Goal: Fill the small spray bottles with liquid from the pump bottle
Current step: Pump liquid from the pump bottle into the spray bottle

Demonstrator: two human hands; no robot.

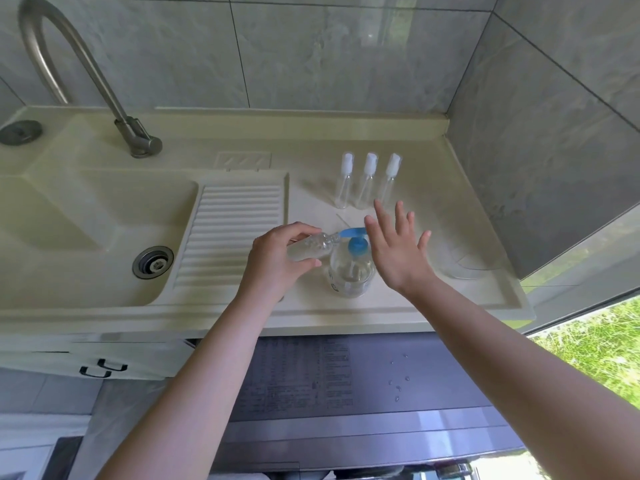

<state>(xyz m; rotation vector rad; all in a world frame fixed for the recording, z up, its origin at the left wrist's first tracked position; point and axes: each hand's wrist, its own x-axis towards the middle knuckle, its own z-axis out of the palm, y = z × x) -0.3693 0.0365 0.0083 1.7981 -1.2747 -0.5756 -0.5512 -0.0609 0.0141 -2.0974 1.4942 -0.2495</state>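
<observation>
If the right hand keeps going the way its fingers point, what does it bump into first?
Probably the spray bottles standing capped just beyond the right hand's fingertips, most likely the right-most one, though depth and height are hard to judge.

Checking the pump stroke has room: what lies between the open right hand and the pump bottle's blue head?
Nothing: the head view shows the right hand just beside the pump head.

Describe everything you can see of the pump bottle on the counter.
The pump bottle is clear plastic, round, standing upright on the counter right of the ribbed drainboard. It has a blue pump head whose spout points left toward the mouth of the small bottle the left hand holds. The right hand hovers open beside it.
</observation>
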